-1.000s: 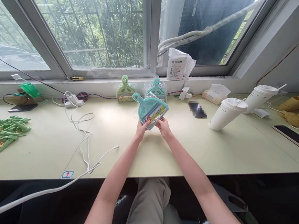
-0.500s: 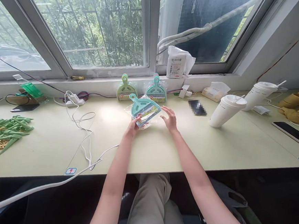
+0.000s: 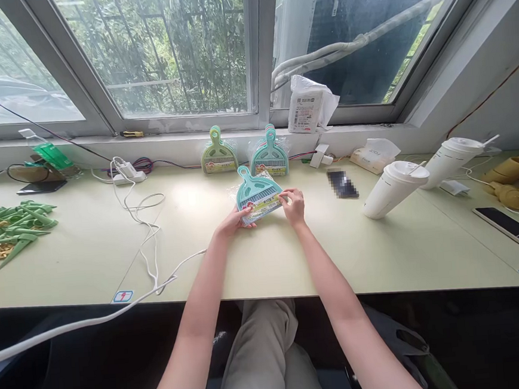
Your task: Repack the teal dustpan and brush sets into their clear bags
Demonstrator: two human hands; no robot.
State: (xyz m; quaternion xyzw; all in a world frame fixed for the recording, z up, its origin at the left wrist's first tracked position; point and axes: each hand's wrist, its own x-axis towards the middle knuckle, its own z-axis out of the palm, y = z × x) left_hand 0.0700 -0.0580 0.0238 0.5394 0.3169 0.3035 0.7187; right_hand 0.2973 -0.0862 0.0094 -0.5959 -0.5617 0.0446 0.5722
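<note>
Head view, items as I see them. Teal dustpan (image 3: pixel 258 196), in clear wrap, held low over the table (image 3: pixel 291 258), handle pointing toward the window. My left hand (image 3: pixel 233 221) grips its near left corner, fingers curled under the edge. My right hand (image 3: pixel 294 204) pinches its right edge between thumb and fingers. Behind it, against the sill: a green dustpan (image 3: pixel 218 153) and a teal stack (image 3: pixel 269 155), standing. Right: two white cups (image 3: pixel 394 187), tilted, and a phone (image 3: pixel 514 231). Left: white cable (image 3: pixel 143 227), green clips (image 3: pixel 14 220).
</note>
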